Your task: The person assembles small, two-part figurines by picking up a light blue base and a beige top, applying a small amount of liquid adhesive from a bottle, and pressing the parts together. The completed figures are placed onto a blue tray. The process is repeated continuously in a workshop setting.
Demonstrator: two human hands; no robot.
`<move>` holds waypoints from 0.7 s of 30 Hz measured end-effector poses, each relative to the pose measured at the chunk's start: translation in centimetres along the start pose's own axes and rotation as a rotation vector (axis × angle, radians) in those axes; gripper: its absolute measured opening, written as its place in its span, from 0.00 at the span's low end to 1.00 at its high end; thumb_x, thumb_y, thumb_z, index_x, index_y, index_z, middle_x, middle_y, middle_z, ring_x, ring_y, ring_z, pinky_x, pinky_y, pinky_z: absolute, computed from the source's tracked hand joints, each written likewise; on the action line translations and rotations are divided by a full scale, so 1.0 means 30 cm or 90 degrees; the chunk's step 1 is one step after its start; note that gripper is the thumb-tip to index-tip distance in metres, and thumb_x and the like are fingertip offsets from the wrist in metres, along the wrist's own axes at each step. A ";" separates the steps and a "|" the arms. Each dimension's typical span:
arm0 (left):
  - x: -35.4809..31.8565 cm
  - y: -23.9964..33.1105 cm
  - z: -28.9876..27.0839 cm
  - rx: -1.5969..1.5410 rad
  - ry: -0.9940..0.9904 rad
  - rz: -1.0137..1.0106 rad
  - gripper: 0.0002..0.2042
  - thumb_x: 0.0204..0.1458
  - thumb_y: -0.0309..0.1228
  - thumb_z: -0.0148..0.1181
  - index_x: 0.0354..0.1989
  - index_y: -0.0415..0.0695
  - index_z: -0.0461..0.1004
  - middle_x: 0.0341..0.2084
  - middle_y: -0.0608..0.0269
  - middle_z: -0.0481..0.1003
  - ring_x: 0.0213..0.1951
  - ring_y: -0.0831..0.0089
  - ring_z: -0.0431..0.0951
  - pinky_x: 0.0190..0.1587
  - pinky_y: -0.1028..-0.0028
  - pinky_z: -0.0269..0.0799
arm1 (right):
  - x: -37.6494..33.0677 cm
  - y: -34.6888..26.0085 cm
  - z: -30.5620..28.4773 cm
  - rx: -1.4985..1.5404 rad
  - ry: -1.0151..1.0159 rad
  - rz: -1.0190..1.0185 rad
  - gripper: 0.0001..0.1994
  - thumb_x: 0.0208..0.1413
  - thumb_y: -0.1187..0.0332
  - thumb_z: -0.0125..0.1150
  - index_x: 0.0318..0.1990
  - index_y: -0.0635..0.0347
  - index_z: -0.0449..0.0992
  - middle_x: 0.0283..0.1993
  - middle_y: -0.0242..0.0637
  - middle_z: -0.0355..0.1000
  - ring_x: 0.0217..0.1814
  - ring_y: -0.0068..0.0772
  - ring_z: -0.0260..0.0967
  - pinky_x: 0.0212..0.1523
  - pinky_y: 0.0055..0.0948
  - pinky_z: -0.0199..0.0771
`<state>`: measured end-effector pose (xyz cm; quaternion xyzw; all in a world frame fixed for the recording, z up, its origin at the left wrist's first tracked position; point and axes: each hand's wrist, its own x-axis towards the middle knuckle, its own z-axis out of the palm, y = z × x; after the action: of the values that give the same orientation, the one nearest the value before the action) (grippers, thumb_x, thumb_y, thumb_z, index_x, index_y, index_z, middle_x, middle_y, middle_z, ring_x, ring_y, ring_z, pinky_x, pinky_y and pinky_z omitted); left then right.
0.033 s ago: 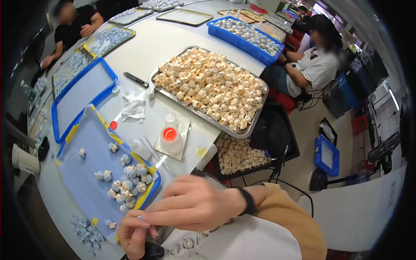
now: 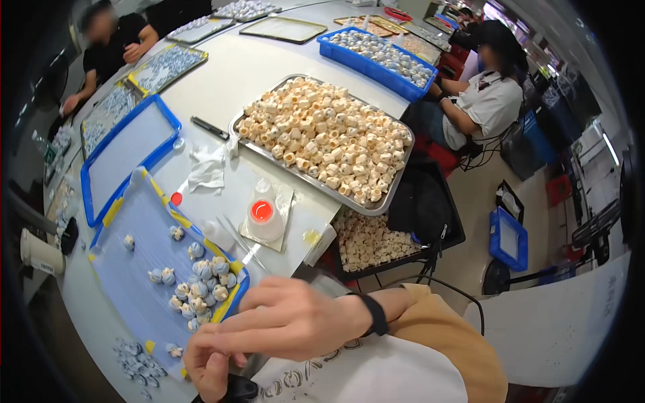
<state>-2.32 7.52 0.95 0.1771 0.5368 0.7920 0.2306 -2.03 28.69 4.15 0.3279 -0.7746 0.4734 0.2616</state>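
My left hand point(image 2: 207, 366) and my right hand point(image 2: 285, 321) meet low in the view, just off the near corner of a blue tray point(image 2: 236, 295). Their fingertips are closed together, the right fingers lying over the left; what they pinch is hidden. On the tray's blue lining sits a cluster of small cream-and-blue figure parts point(image 2: 200, 287), with a few more spread apart. Loose grey-blue curved pieces point(image 2: 136, 359) lie on the table left of my left hand.
A metal tray point(image 2: 349, 201) heaped with cream hollow parts stands beyond my hands. Nearby are a red-topped bottle point(image 2: 263, 218), tweezers point(image 2: 243, 242), crumpled tissue point(image 2: 208, 168) and a black pen point(image 2: 209, 127). A paper cup point(image 2: 41, 250) stands far left. Two people point(image 2: 497, 101) point(image 2: 111, 50) sit around the table.
A small pale-blue bit that showed between my fingertips is now covered by the right fingers. My hands have otherwise hardly moved; the view has shifted slightly.
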 end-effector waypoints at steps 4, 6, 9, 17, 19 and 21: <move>0.013 -0.024 0.040 0.006 0.064 0.060 0.17 0.54 0.37 0.52 0.46 0.36 0.65 0.39 0.55 0.69 0.34 0.74 0.69 0.34 0.77 0.65 | 0.012 -0.003 0.072 0.009 0.075 -0.049 0.09 0.40 0.73 0.56 0.33 0.55 0.72 0.35 0.25 0.69 0.32 0.28 0.61 0.31 0.25 0.58; 0.018 -0.018 0.047 0.069 0.087 0.043 0.18 0.53 0.38 0.53 0.45 0.36 0.65 0.38 0.57 0.69 0.34 0.76 0.69 0.34 0.78 0.64 | -0.003 0.007 0.088 0.038 0.039 -0.043 0.14 0.40 0.75 0.56 0.39 0.59 0.71 0.41 0.30 0.69 0.36 0.32 0.64 0.33 0.28 0.62; 0.001 -0.023 0.028 0.121 0.108 0.016 0.22 0.51 0.41 0.56 0.46 0.36 0.65 0.40 0.58 0.69 0.38 0.75 0.68 0.39 0.77 0.63 | -0.009 0.007 0.097 0.067 0.017 -0.049 0.16 0.41 0.76 0.56 0.41 0.60 0.71 0.43 0.33 0.69 0.38 0.35 0.65 0.35 0.30 0.65; 0.007 -0.007 0.037 0.162 0.095 0.037 0.16 0.53 0.39 0.55 0.40 0.38 0.67 0.35 0.62 0.69 0.33 0.79 0.67 0.35 0.80 0.63 | 0.002 0.002 0.079 0.099 -0.004 -0.057 0.15 0.40 0.75 0.57 0.40 0.60 0.68 0.43 0.38 0.66 0.37 0.36 0.64 0.35 0.32 0.65; 0.008 -0.005 0.035 0.164 0.101 0.001 0.14 0.53 0.38 0.55 0.37 0.40 0.67 0.33 0.64 0.69 0.32 0.80 0.66 0.35 0.80 0.61 | -0.007 -0.007 0.069 0.026 -0.013 -0.041 0.14 0.39 0.75 0.57 0.37 0.60 0.67 0.41 0.38 0.65 0.37 0.36 0.64 0.34 0.31 0.65; 0.014 -0.015 0.031 0.133 0.090 0.005 0.12 0.53 0.38 0.54 0.35 0.40 0.67 0.31 0.67 0.68 0.31 0.81 0.64 0.34 0.81 0.60 | -0.010 -0.015 0.073 -0.012 -0.002 -0.036 0.11 0.38 0.73 0.57 0.32 0.61 0.66 0.35 0.37 0.63 0.37 0.36 0.62 0.36 0.30 0.64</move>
<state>-2.09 8.61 0.90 0.1463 0.6308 0.7429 0.1696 -1.69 26.64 3.28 0.3478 -0.7698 0.4581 0.2767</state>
